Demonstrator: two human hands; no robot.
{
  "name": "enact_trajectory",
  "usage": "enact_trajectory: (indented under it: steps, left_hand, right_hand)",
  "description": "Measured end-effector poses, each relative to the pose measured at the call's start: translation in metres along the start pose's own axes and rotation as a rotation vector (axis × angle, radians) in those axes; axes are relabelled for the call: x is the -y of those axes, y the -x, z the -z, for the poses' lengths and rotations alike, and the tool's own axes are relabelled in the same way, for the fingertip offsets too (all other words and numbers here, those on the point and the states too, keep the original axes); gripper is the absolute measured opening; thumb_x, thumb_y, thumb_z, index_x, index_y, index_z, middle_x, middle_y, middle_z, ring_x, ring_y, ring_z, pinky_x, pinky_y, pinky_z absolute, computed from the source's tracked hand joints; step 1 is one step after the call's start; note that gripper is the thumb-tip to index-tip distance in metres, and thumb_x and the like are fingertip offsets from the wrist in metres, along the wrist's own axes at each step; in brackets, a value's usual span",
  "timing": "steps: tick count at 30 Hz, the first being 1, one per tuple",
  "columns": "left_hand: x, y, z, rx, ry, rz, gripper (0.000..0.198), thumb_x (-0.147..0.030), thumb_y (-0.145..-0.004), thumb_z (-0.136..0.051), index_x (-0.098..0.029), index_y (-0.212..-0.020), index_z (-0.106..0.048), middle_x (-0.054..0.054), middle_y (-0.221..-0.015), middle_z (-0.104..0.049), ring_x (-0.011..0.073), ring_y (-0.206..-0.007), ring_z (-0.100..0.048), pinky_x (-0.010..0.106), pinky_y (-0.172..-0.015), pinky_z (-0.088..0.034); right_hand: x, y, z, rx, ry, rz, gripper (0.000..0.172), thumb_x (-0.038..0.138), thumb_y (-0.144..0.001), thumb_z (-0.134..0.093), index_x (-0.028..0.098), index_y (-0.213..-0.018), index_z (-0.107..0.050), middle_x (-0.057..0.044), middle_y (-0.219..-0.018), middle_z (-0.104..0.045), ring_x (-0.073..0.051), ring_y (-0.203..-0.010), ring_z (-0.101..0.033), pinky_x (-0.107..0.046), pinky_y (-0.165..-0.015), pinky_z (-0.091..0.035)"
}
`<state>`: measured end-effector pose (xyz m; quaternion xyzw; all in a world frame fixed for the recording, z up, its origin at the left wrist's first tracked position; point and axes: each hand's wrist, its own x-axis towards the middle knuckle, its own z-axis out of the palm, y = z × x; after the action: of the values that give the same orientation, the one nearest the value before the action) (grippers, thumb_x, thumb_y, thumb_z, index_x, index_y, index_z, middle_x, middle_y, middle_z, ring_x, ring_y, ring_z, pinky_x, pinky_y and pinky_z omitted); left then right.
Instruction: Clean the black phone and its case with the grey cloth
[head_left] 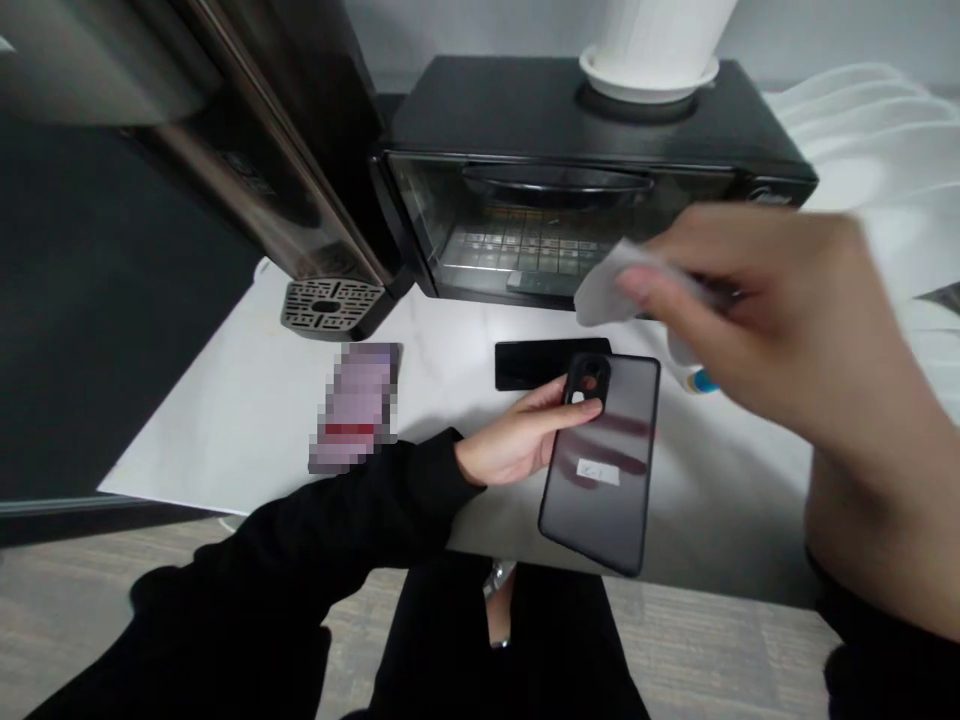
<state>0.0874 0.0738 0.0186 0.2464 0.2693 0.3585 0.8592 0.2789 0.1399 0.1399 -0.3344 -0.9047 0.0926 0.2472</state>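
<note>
My left hand [517,437] grips the left edge of a phone in a dark matte case [604,465], its back facing me, a small white sticker in its middle. The phone is tilted above the near edge of the white table [240,410]. Above and to the right, my right hand [780,320] is raised and blurred, its fingers pinched on a white wipe [611,285]. The wipe hangs a little above the top of the phone, not touching it.
A black toaster oven [577,170] with a white pot [652,50] on top stands at the back. A coffee machine with a drip grille [330,300] sits at the left. A pixelated flat object [356,405] and a black slab [547,360] lie on the table.
</note>
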Motion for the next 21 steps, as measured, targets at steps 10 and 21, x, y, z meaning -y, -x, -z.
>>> enact_trajectory:
  steps: [10, 21]
  left_hand:
    - [-0.003, -0.015, 0.013, -0.004, 0.353, -0.121, 0.046, -0.042, -0.104, -0.048, -0.007, -0.115, -0.076, 0.016, -0.110, -0.081, 0.0285, -0.100, -0.077, 0.039, -0.098, -0.055]
    - [-0.014, -0.007, 0.007, -0.164, 0.479, -0.375, 0.052, -0.031, -0.107, -0.042, -0.029, -0.157, -0.051, 0.003, -0.148, -0.067, 0.0212, -0.148, -0.055, 0.038, -0.116, -0.050]
  right_hand:
    - [-0.010, -0.006, -0.013, 0.362, -0.217, 0.148, 0.034, 0.030, -0.109, -0.049, 0.027, -0.136, -0.069, -0.004, -0.132, -0.078, -0.020, -0.110, -0.078, -0.031, -0.091, -0.059]
    - [0.047, 0.032, -0.122, 0.211, 0.228, 0.161, 0.095, 0.053, -0.099, -0.064, -0.005, -0.164, -0.026, -0.028, -0.176, -0.013, -0.039, -0.167, -0.011, -0.059, -0.135, -0.023]
